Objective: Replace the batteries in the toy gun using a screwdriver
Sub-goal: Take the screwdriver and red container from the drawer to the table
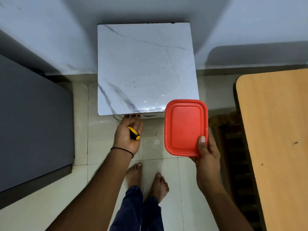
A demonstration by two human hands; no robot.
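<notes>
Person standing at a marble desk (146, 64), holding a screwdriver (134, 133) and a red container (185, 127).

The left hand (128, 133) is carrying the screwdriver just short of the desk's near edge. Its yellow-and-black handle is lying across the palm, with the upper end tucked under the thumb side and the shaft hidden. The fingers (133, 117) are stretching forward, close together, and their tips are reaching the desk's near edge. The right hand (206, 154) is holding the lidded red container by its near corner, with the thumb pressing down on the lid and the other fingers curling underneath. The container's far end is overlapping the desk's near right corner. The screwdriver is sitting well apart from it, to the left, above the tiled floor (103, 142).
</notes>
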